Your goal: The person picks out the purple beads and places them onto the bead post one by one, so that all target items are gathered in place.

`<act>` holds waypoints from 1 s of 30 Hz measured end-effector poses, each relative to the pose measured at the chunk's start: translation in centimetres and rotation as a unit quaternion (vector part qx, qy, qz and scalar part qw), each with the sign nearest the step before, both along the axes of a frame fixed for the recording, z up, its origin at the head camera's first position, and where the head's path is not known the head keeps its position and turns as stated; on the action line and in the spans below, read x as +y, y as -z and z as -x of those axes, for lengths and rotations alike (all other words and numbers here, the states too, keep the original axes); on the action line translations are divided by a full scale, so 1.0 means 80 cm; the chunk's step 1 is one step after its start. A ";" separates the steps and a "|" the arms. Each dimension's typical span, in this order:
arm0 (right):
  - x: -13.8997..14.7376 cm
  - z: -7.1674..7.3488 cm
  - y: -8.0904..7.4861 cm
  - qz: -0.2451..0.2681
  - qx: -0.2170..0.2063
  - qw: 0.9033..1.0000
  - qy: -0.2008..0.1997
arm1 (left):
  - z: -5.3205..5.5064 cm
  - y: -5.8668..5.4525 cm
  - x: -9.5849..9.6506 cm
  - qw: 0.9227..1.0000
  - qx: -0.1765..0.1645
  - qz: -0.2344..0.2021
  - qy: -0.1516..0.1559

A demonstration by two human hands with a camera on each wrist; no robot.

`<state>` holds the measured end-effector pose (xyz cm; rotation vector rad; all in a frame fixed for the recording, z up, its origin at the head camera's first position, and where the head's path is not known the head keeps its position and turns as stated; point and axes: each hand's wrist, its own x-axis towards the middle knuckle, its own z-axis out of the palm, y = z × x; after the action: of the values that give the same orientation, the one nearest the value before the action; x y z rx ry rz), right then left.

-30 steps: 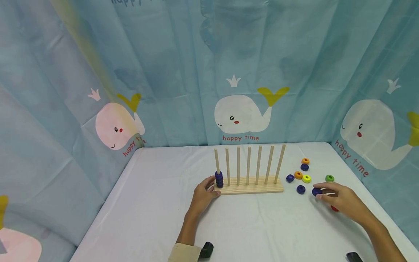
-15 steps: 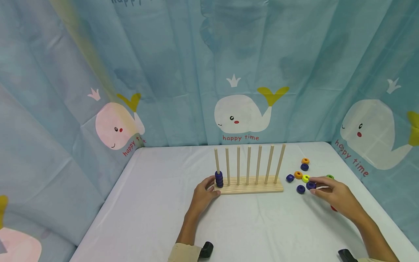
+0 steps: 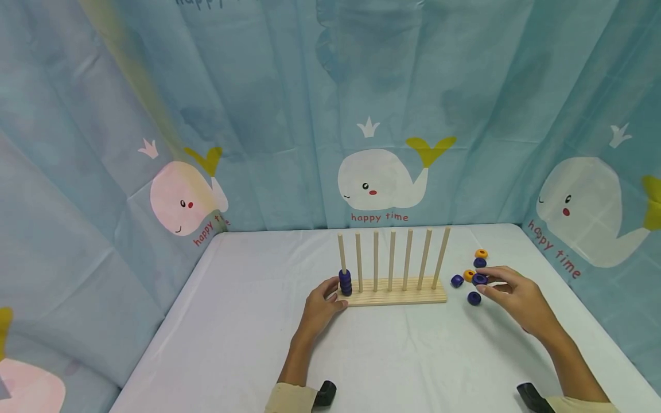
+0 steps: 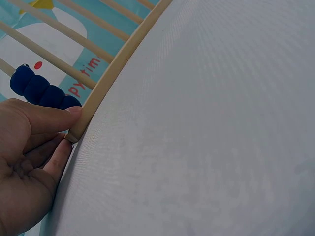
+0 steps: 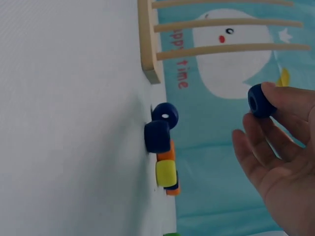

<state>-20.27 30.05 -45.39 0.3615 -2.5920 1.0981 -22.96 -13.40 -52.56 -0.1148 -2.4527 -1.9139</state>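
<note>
A wooden peg rack [image 3: 392,295] with a row of upright pegs stands on the table, and several dark blue beads [image 3: 345,283] are stacked on its leftmost peg. My left hand [image 3: 317,310] grips the left end of the rack's base; in the left wrist view the thumb [image 4: 54,118] lies on the base's edge beside the stack. Between thumb and fingertips my right hand [image 3: 524,301] pinches a blue bead [image 5: 260,101], raised above the table to the right of the rack. The bead's hole shows in the right wrist view.
Loose beads lie right of the rack: blue ones [image 3: 474,298], orange ones [image 3: 481,253] and a yellow one [image 5: 166,173]. A green bead [image 5: 172,234] shows at the right wrist view's lower edge. A whale-print curtain [image 3: 289,143] hangs behind the white table [image 3: 248,287].
My right hand has moved left and away from me with the blue bead, now in front of the loose beads, hiding the yellow and green ones in the head view. My left hand has stayed put.
</note>
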 end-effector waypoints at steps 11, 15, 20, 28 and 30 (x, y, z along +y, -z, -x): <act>-0.020 0.006 -0.011 0.034 0.031 0.999 -0.017 | 0.002 0.003 -0.001 1.000 -0.010 -0.002 -0.003; -0.027 0.004 -0.019 0.042 0.040 0.998 -0.015 | 0.001 0.004 -0.001 1.000 -0.007 -0.001 -0.002; -0.035 0.003 -0.028 0.051 0.052 0.997 -0.011 | 0.001 0.004 -0.001 1.000 0.009 0.000 0.004; -0.049 0.003 -0.043 0.069 0.065 0.995 -0.007 | 0.002 0.003 -0.001 1.000 -0.001 0.003 0.000; -0.053 0.004 -0.047 0.073 0.075 0.994 -0.011 | 0.002 0.002 -0.001 1.000 -0.003 0.003 -0.001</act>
<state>-20.58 25.78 -41.60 0.4227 -2.3674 1.2100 -23.14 -13.47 -52.73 -0.1082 -2.4613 -1.9091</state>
